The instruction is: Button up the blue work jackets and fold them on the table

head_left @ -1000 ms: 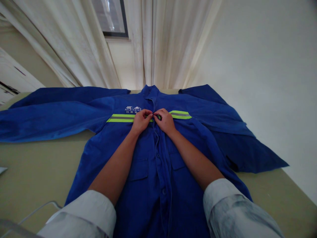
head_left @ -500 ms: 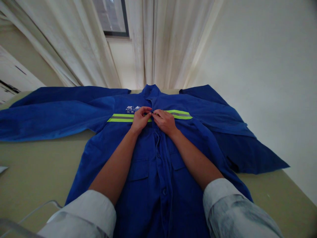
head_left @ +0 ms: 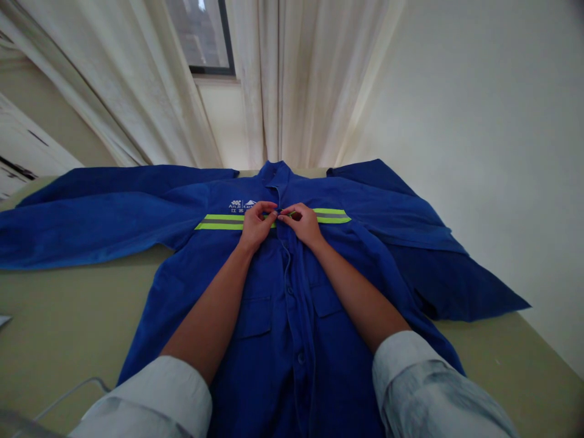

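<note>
A blue work jacket lies spread out front side up, its collar away from me and its sleeves out to both sides. Across the chest runs a yellow-green reflective stripe, with a white printed logo above it on the left. My left hand pinches the edge of the front placket at chest height. Fingertip to fingertip with it, my right hand pinches the placket from the other side. Whatever button sits between the fingers is hidden. Lower on the placket, buttons show along the overlapping edges.
The jacket rests on a pale green table. A light cable curves at the lower left, and the corner of a pale flat object shows at the left edge. Cream curtains and a white wall stand behind.
Both hands stay at the same spot on the placket; the right fingers have shifted and curl more openly. The view has tilted slightly, so everything sits a little lower.
</note>
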Demonstrator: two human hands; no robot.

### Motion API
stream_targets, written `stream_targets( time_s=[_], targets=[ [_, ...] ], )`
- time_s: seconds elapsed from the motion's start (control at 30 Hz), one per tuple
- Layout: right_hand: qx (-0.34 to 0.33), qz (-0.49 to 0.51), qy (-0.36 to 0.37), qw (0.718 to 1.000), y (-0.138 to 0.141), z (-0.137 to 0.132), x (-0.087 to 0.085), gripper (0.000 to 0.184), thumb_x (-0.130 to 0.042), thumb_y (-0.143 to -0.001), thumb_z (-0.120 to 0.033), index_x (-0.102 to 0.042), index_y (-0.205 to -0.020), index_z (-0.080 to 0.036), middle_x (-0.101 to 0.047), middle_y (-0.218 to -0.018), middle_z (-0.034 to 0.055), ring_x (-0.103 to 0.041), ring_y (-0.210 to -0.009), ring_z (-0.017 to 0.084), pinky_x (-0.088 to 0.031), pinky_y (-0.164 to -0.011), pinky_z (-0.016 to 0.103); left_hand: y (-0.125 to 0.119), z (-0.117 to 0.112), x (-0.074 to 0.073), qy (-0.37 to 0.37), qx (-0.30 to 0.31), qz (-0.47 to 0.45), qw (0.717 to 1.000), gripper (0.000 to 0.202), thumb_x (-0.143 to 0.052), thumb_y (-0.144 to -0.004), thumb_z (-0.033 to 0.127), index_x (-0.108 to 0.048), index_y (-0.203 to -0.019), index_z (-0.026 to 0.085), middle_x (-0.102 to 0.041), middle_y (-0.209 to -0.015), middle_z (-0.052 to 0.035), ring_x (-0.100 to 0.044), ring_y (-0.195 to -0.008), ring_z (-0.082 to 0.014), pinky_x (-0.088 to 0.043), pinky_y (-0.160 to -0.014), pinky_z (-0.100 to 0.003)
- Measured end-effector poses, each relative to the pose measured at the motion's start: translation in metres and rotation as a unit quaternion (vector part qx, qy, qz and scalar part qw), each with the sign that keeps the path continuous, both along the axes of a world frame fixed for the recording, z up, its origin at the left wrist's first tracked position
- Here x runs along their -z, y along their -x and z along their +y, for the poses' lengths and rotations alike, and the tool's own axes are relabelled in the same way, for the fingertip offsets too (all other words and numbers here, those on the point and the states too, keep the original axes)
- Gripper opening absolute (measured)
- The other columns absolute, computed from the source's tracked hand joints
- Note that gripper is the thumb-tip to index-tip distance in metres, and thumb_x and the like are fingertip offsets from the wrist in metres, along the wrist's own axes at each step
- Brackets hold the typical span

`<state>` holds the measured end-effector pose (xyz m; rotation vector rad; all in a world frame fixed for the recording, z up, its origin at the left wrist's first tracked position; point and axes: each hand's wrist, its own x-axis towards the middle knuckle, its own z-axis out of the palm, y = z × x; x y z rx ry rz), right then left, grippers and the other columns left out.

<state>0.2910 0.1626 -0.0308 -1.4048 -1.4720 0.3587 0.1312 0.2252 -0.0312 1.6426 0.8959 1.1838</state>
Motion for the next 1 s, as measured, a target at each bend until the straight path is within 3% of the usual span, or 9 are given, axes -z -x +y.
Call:
stream_targets(
  time_s=[0.13,0.33,0.43,0.63,0.83,1.0],
  targets=[
    [-0.002,0.03,0.016,0.999,-0.001,0.003,0.003,0.015,-0.081,-0.087,-0.033,-0.075,-0.09,-0.019,-0.074,-0.092,0.0035,-0.065,-0.074,0.017,-0.052,-0.072,0.03,0.0,-0.002,-0.002,-0.012,0.002,0.005,1.0,0.023,-0.072,-0.078,0.024,-0.077,-0.1,0.017,-0.073,-0.084,-0.0024,-0.042,-0.053,-0.0081,-0.035,-0.051,-0.022],
    [0.043,-0.129,0.012,0.991,0.01,-0.007,-0.004,0.009,-0.074,-0.095,-0.026,-0.077,-0.102,-0.022,-0.07,-0.103,0.0062,-0.066,-0.094,0.021,-0.051,-0.086,0.033,-0.001,-0.001,-0.001,-0.005,-0.003,0.001,1.0,0.021,-0.072,-0.077,0.022,-0.077,-0.097,0.017,-0.074,-0.085,-0.0039,-0.052,-0.061,-0.0113,-0.041,-0.056,-0.023],
    [0.065,-0.196,0.017,0.978,0.017,-0.013,-0.007,0.015,-0.066,-0.101,-0.027,-0.078,-0.108,-0.023,-0.069,-0.109,0.0074,-0.066,-0.097,0.021,-0.051,-0.084,0.031,-0.002,0.0,0.0,0.017,-0.007,-0.021,1.0,0.02,-0.073,-0.076,0.023,-0.076,-0.095,0.017,-0.074,-0.086,-0.0046,-0.058,-0.066,-0.0128,-0.044,-0.06,-0.024],
    [0.053,-0.253,0.007,0.966,0.019,-0.015,-0.008,0.022,-0.057,-0.107,-0.027,-0.079,-0.111,-0.025,-0.068,-0.116,0.0068,-0.065,-0.097,0.018,-0.05,-0.084,0.028,-0.004,-0.001,-0.002,0.087,-0.002,-0.039,0.995,0.021,-0.071,-0.074,0.022,-0.073,-0.094,0.016,-0.066,-0.069,0.0002,-0.055,-0.058,-0.0122,-0.042,-0.056,-0.024],
    [0.051,-0.247,0.018,0.968,0.016,-0.014,-0.01,0.017,-0.061,-0.103,-0.025,-0.076,-0.112,-0.023,-0.065,-0.113,0.0079,-0.065,-0.098,0.021,-0.051,-0.084,0.031,-0.004,0.0,0.001,0.066,-0.001,-0.017,0.998,0.024,-0.07,-0.074,0.022,-0.073,-0.097,0.017,-0.067,-0.071,-0.0001,-0.056,-0.059,-0.0128,-0.043,-0.057,-0.025],
    [0.041,-0.317,0.025,0.947,0.016,-0.014,-0.014,0.018,-0.056,-0.106,-0.025,-0.073,-0.112,-0.023,-0.063,-0.113,0.0081,-0.061,-0.091,0.021,-0.048,-0.079,0.031,-0.004,0.001,0.003,0.059,-0.009,0.004,0.998,0.023,-0.069,-0.075,0.019,-0.074,-0.097,0.017,-0.065,-0.068,0.0012,-0.052,-0.055,-0.0118,-0.04,-0.053,-0.024]
  ],
)
